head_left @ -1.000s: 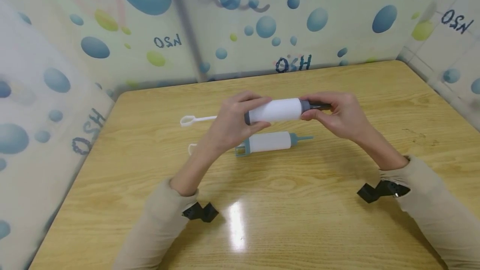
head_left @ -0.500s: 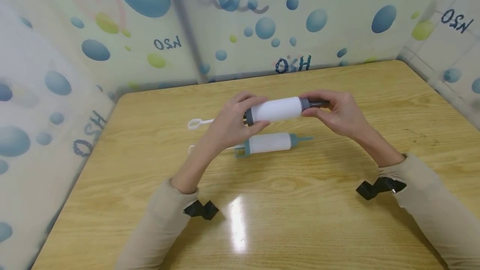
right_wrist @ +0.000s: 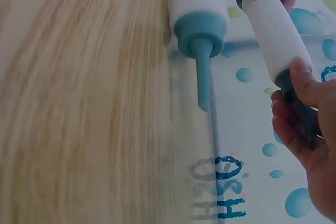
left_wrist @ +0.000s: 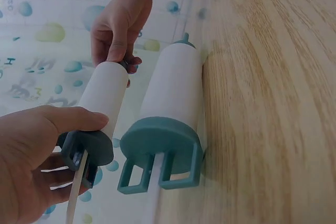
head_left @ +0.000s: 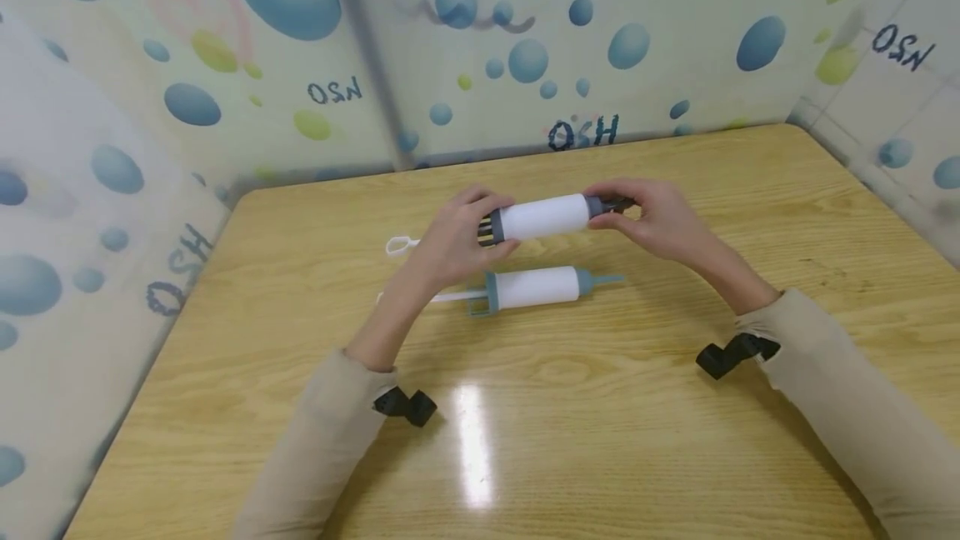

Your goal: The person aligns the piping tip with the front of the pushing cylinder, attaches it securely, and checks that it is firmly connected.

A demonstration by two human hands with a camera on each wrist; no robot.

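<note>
A white-barrelled syringe [head_left: 545,217] with dark grey end pieces is held across both hands, above the table. My left hand [head_left: 453,244] grips its grey flange end, thumb lying on the barrel in the left wrist view. From that end a thin white plunger rod [left_wrist: 77,187] sticks out, with a loop handle [head_left: 401,245] at its tip. My right hand [head_left: 660,219] pinches the grey nozzle end, fingers curled about it, covering part of the nozzle. Nearer to me, a second syringe [head_left: 537,287] with teal end pieces lies on the table, touched by neither hand.
The wood-grain table [head_left: 570,432] reaches back to a wall [head_left: 525,98] printed with blue and green bubbles. Black wrist cameras are strapped on both sleeves. A bright reflection shows on the tabletop near the front.
The held syringe and my right hand have shifted slightly left. The white loop handle now shows closer to my left hand, and more of the grey flange end is visible.
</note>
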